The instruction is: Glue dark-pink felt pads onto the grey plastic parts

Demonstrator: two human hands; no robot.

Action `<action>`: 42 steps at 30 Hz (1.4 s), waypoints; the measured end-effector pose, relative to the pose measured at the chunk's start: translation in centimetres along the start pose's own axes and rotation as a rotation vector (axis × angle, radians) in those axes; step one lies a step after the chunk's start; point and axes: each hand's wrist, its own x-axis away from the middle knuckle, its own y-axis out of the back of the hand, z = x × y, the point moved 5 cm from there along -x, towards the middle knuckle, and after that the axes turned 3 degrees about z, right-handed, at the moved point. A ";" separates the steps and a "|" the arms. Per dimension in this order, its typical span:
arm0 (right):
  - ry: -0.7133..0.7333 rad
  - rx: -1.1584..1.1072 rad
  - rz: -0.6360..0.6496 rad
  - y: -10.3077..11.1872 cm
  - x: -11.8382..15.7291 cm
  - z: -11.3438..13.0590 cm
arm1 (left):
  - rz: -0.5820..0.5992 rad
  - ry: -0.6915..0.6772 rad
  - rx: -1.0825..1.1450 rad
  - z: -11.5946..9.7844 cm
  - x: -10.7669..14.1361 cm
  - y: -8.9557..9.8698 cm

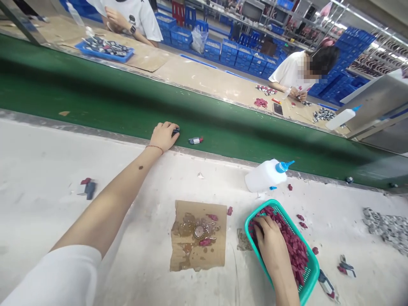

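My left hand (164,137) reaches over the green belt, its fingers curled round a small dark grey plastic part (175,131). Just right of it on the belt lies a grey, white and red part (195,140). My right hand (270,240) is down in a turquoise plastic basket (314,265) heaped with small maroon pieces (295,250). Its fingers are bent among the pieces, and their tips are hidden. Left of the basket, a square of brown cardboard (213,257) carries wet, glossy smears, a round cap-like thing (199,231) and a few maroon pieces (205,242).
A white squeeze bottle (263,176) with a blue nozzle stands behind the basket. Loose assembled parts (347,267) lie to the right, near a pile of grey pieces (387,227). Another part (88,188) lies left. Across the belt, two people sit by a blue tray (124,57).
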 end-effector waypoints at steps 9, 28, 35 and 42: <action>-0.152 -0.626 0.011 2.1 0.7 0.8 | 0.000 0.212 0.601 -1.3 3.5 -0.8; 0.482 -0.601 0.200 -4.0 -2.0 11.8 | 0.547 0.483 1.382 -3.8 23.0 -2.2; 0.618 -0.458 0.165 -4.1 -1.5 11.7 | 0.596 0.396 1.318 -4.2 23.9 -2.9; 0.659 -0.421 0.221 -4.1 -1.2 12.6 | 0.660 0.298 1.245 -4.9 24.8 -3.2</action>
